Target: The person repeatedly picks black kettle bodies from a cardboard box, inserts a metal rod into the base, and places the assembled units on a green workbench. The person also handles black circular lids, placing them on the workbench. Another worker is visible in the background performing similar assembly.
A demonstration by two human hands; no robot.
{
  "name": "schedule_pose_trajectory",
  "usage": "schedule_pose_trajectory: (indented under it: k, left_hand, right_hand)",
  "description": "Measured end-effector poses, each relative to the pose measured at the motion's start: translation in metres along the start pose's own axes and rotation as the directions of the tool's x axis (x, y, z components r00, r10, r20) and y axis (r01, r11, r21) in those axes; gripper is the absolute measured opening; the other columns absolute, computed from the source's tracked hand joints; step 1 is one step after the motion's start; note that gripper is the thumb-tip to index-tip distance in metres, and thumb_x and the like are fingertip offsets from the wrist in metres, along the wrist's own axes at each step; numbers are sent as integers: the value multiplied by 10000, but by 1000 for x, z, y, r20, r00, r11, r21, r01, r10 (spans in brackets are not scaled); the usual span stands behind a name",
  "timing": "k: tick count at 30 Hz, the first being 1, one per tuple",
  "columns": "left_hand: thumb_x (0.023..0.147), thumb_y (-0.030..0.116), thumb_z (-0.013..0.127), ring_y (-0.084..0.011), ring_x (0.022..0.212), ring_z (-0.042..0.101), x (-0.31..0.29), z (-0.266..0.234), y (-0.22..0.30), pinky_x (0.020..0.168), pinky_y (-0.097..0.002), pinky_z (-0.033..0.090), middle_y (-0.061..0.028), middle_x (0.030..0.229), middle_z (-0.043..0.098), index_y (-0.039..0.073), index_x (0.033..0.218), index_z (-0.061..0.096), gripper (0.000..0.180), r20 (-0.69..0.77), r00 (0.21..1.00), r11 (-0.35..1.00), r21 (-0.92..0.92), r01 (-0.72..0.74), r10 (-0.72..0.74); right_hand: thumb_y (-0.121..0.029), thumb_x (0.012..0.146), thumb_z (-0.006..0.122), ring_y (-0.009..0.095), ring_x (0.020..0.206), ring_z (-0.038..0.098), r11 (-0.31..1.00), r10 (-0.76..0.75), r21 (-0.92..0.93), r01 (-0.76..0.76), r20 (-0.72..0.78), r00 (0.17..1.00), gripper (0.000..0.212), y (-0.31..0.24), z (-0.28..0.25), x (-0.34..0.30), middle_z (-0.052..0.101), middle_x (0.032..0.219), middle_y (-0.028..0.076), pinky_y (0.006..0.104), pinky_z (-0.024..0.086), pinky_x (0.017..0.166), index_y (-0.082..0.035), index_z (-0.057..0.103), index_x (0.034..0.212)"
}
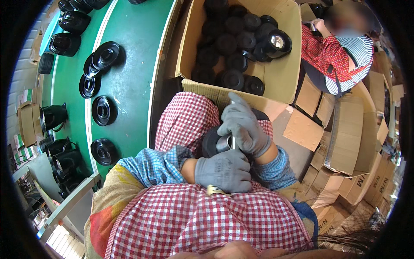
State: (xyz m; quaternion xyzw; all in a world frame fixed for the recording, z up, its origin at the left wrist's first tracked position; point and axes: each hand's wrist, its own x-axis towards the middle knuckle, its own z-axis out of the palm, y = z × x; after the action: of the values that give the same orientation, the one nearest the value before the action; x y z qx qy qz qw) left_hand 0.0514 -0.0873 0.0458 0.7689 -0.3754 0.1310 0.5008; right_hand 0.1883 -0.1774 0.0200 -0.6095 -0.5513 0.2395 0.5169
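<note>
Both my hands wear grey gloves and meet over my lap. My left hand [223, 172] is closed around a slim tool; its pale yellow end [215, 190] sticks out below the fist, and a narrow light strip [233, 142] shows above it. Just beyond, my right hand [246, 128] is bent over the strip, fingers curled and one pointing up; what it grips is hidden. Under and beside the hands a round black part [210, 142] with a shiny metal inside rests on my lap, partly covered by the gloves.
A cardboard box [241, 93] of round black parts stands ahead. Left runs a green conveyor table [129, 86] with several black lids [103, 111] and black pots [64, 44]. A person in red [330, 52] sits at the far right, near cardboard cartons [349, 134].
</note>
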Motion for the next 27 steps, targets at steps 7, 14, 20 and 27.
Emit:
schedule_pose_trajectory:
  k: [7, 14, 20, 27]
  left_hand:
    - [895, 208, 685, -301, 828, 651, -17, -20, -1, 866, -461, 530, -71, 760, 616, 44, 834, 662, 177, -113, 993, 887, -455, -80, 32]
    - [1021, 251, 567, -286, 1189, 624, -23, -123, 64, 1093, -475, 436, -186, 1281, 648, -28, 1354, 556, 435, -334, 635, 675, -606, 421, -696]
    - [1027, 267, 581, -242, 1208, 602, 16, -127, 60, 1028, -344, 483, -194, 1322, 618, -66, 1474, 422, 579, 141, 347, 331, -125, 935, -927]
    - [998, 209, 569, -303, 917, 718, 1, -67, 48, 777, -388, 607, -260, 1036, 659, -38, 1442, 383, 541, 385, 456, 561, 227, 796, -802]
  right_hand:
    - [-802, 804, 554, 287, 959, 610, 932, 96, -356, -70, 57, 994, 737, -30, -38, -57, 643, 906, 69, 546, 370, 1082, -130, 729, 1053]
    - [-489, 770, 773, 315, 896, 596, 987, 126, -117, -111, 125, 984, 399, 20, -45, -38, 646, 886, 74, 428, 454, 840, -177, 698, 1007]
    - [-564, 769, 764, 320, 956, 618, 904, 91, -408, 126, 472, 877, 468, -7, -50, 2, 667, 928, 69, 450, 449, 862, -187, 700, 1038]
    - [-598, 751, 755, 327, 1032, 618, 868, 64, -448, 216, 531, 845, 567, -15, -52, 4, 707, 1056, 78, 447, 441, 939, -191, 718, 1144]
